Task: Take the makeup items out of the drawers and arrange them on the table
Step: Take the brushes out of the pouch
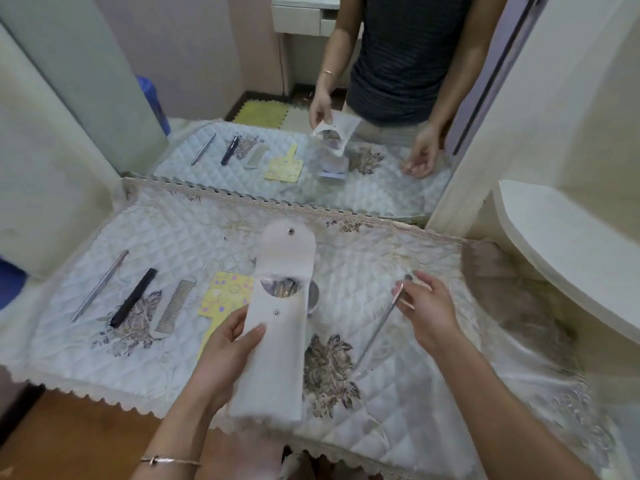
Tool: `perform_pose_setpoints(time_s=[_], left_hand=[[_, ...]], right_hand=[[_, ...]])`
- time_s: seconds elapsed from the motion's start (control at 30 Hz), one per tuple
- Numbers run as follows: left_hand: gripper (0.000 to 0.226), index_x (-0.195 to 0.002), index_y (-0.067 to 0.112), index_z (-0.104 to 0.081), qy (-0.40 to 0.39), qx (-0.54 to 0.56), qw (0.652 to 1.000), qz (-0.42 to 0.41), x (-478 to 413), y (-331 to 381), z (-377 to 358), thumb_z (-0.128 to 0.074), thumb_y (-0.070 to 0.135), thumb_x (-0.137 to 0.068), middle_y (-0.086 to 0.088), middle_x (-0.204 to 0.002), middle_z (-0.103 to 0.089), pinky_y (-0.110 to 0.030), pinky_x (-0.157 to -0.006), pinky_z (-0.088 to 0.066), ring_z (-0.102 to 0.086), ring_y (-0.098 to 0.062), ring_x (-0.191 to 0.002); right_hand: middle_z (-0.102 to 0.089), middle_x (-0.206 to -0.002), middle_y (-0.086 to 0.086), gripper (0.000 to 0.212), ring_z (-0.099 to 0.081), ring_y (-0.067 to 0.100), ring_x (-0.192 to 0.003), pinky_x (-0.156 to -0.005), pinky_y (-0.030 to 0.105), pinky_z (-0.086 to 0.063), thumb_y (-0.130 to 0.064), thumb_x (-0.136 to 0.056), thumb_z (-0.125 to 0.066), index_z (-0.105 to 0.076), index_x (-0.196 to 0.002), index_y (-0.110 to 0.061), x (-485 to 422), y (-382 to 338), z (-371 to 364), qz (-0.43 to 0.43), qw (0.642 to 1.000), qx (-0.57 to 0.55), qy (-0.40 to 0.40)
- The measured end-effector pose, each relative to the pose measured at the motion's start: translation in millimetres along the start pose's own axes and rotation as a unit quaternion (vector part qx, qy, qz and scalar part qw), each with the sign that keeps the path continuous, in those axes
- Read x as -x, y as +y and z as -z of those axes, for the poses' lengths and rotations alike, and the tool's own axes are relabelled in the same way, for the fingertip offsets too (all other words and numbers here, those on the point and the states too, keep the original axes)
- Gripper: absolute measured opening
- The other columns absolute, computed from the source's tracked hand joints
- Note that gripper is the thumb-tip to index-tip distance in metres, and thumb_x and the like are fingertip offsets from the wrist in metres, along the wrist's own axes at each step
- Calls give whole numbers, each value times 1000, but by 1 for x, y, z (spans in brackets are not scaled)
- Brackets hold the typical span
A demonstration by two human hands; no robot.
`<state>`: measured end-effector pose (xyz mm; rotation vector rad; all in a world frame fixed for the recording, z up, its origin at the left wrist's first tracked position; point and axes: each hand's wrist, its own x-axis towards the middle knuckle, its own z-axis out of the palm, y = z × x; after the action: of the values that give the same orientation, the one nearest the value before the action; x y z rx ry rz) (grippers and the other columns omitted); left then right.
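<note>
My left hand (228, 344) grips a long white pouch (277, 358) upright over the table, its snap flap open at the top. Several slim metal tools (282, 289) show in the pouch's mouth. My right hand (424, 308) pinches the top end of a thin silver metal tool (377, 330), which slants down to the left just above the cloth. On the left of the table lie a silver pen-like stick (100, 285), a black stick (133, 297), a grey comb (173, 308) and a yellow patterned card (225, 296).
The table carries a quilted white cloth (398, 393) with lace edging. A mirror (311, 98) stands against the back edge and reflects the scene. A small round metal tin (313, 297) sits partly hidden behind the pouch. A curved white surface (571, 251) juts in at the right.
</note>
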<state>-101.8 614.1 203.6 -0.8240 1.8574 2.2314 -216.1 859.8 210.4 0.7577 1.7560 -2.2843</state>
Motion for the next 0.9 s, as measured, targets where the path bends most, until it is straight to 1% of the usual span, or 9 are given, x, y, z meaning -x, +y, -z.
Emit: perform_pose_setpoints(time_s=[0.13,0.23,0.3,0.4,0.5,0.57,0.63,0.73,0.9], left_hand=[[24,-104,22,-60,40,48,998,-4,7,1,10,-54,5,-88,-6,-95,-70,-37,-72,-52,-65,-24,-81],[32,-105,21,-60,35,46,998,4,10,-4,11,-67,12,-75,-4,-89,-74,-37,-70,-53,-68,-22,-77],[36,-107,22,-59,26,31,999,6,11,-6,7,-64,17,-72,-4,-90,-75,-39,-72,-55,-69,-24,-78],[29,-109,29,-57,19,-37,999,-11,8,-7,-3,-58,10,-87,-2,-98,-72,-42,-77,-54,-68,-25,-88],[30,-106,37,-58,-31,-115,992,-36,7,-4,-20,-59,15,-87,8,-100,-69,-26,-71,-53,-68,-11,-88],[31,-104,39,-59,-63,-136,988,-43,5,-4,-31,-61,15,-86,10,-100,-70,-21,-71,-52,-68,-6,-87],[30,-101,41,-60,-89,-143,985,-41,3,-5,-39,-65,18,-83,6,-101,-71,-29,-79,-54,-68,-12,-93],[35,-110,34,-60,-122,-149,981,-33,-2,-10,-48,-66,15,-82,1,-104,-72,-33,-83,-54,-67,-16,-98],[34,-101,35,-60,-164,-179,969,-43,-2,-11,-63,-60,5,-85,18,-83,-75,-13,-65,-51,-68,1,-80]], right_hand=[[-60,-95,15,27,-59,22,-75,-73,38,-54,-6,-86,-58,-51,-112,-2,3,52,-32,-40,981,186,-43],[-57,-113,11,38,-58,25,-98,-91,39,-48,-13,-88,-58,-48,-124,-6,9,67,-46,23,938,341,-62],[-58,-112,7,37,-57,19,-98,-89,32,-49,-13,-86,-60,-51,-122,-9,15,61,-50,109,921,371,-56],[-59,-82,-8,22,-56,-4,-73,-67,7,-47,-11,-84,-62,-63,-106,-12,35,37,-54,226,921,304,-94],[-56,-84,-15,20,-53,-10,-74,-66,3,-42,-17,-82,-66,-68,-102,-16,46,21,-53,281,874,352,-184],[-55,-84,-12,19,-52,-12,-74,-67,1,-40,-20,-79,-69,-69,-98,-17,43,17,-46,266,856,394,-203],[-58,-83,-6,11,-54,-10,-69,-64,2,-41,-18,-77,-71,-68,-86,-23,41,14,-34,232,869,390,-197],[-60,-73,-3,23,-55,-7,-59,-57,4,-41,-13,-74,-74,-58,-72,-29,39,12,-15,199,882,384,-188],[-54,-79,-6,13,-52,-2,-62,-59,2,-40,-17,-77,-70,-65,-89,-15,36,7,4,164,846,464,-204]])
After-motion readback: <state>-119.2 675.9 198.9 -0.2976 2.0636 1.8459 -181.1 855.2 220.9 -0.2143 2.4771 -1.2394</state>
